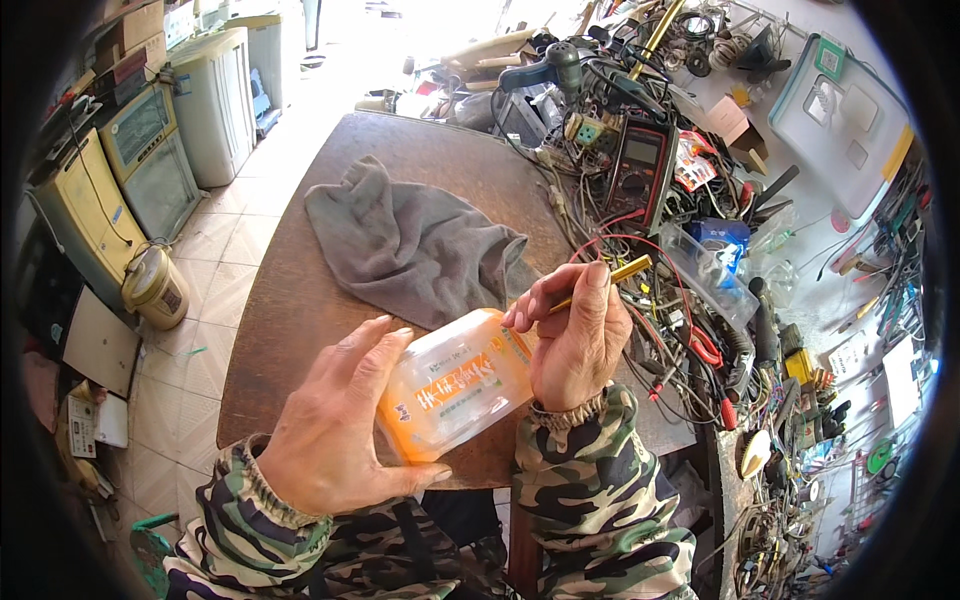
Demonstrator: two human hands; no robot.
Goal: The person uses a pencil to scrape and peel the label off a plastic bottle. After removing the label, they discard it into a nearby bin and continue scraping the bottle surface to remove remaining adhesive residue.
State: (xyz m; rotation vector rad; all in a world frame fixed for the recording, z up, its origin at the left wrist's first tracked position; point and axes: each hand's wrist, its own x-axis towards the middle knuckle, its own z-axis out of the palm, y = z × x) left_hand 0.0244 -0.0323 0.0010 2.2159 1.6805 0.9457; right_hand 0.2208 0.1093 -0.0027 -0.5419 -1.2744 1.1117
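Note:
My left hand [335, 425] is wrapped round one end of a see-through plastic container [470, 405] with orange ends and printing on its side. The container is tilted above the front part of the brown table [270, 375]. In my right hand [585, 340] is a slim gold-coloured, rod-shaped tool [632, 268], one end sticking out past the thumb. Its other end is hidden by the fingers, so I cannot tell its kind. My right fingertips are at the container's far right end. A crumpled grey cloth [415, 235] lies on the table just beyond.
Cables, tools and parts heap up along the right, with a multimeter [638, 165], red test leads [705, 345] and a clear plastic box [710, 275]. A lidded bucket [155, 287] and old appliances [212, 105] stand on the tiled floor at the left.

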